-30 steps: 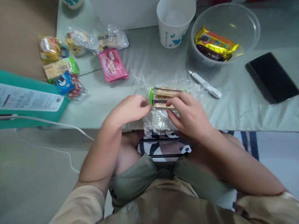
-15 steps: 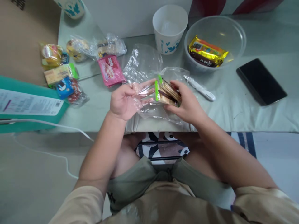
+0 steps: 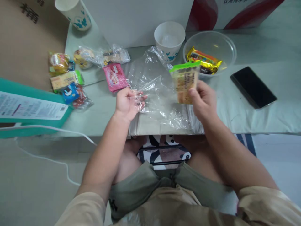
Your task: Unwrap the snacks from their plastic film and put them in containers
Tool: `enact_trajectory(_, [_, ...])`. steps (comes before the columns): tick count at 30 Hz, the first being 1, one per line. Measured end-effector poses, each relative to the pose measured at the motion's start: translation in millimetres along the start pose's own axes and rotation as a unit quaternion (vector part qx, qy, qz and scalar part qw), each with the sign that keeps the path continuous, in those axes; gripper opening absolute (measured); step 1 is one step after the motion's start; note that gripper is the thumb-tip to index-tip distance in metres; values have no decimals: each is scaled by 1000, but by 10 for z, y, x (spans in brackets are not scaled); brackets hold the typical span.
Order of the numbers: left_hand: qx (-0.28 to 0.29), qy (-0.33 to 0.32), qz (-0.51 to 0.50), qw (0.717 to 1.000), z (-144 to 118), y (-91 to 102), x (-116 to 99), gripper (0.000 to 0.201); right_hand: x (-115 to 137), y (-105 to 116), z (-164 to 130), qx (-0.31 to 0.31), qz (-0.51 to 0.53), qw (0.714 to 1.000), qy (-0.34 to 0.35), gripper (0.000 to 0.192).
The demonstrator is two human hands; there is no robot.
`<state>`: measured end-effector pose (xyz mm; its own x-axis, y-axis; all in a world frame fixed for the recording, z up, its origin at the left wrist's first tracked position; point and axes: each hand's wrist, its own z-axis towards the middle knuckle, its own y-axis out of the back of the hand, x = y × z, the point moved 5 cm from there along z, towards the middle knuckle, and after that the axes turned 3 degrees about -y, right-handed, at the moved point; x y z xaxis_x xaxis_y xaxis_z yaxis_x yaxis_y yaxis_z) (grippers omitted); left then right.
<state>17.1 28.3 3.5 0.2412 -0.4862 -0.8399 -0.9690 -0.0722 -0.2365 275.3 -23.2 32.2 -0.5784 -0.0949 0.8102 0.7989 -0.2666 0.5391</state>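
Green-edged cracker pack (image 3: 185, 82) upright, green end up, pinched by right hand (image 3: 202, 101), left hand (image 3: 128, 102) gripping clear bag (image 3: 155, 88)

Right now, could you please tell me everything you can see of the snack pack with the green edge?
The snack pack is a flat, clear-fronted wrapper with a bright green strip along its top edge, showing tan wafer-like biscuits inside, slightly blurred. It is held upright above the table, near the clear bowl. The right hand pinches its lower corner; nothing else touches it.

A paper cup (image 3: 169, 40) stands left of the bowl (image 3: 225, 44), phone (image 3: 252, 87) right.
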Motion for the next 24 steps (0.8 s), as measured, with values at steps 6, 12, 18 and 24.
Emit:
enact_trajectory(6, [11, -1, 14, 1000, -19, -9, -27, 20, 315, 758, 314, -182, -169, 963, 103, 43])
enact_trajectory(12, [7, 38, -28, 999, -79, -64, -41, 14, 117, 806, 1242, 8, -374, 927, 32, 47])
enact_trajectory(18, [19, 68, -72, 995, -83, -132, -69, 16, 280, 687, 1149, 37, -390, 919, 42, 57])
enact_trajectory(24, [23, 3, -22, 999, 27, -55, -59, 22, 539, 18, -152, 109, -136, 968, 180, 42])
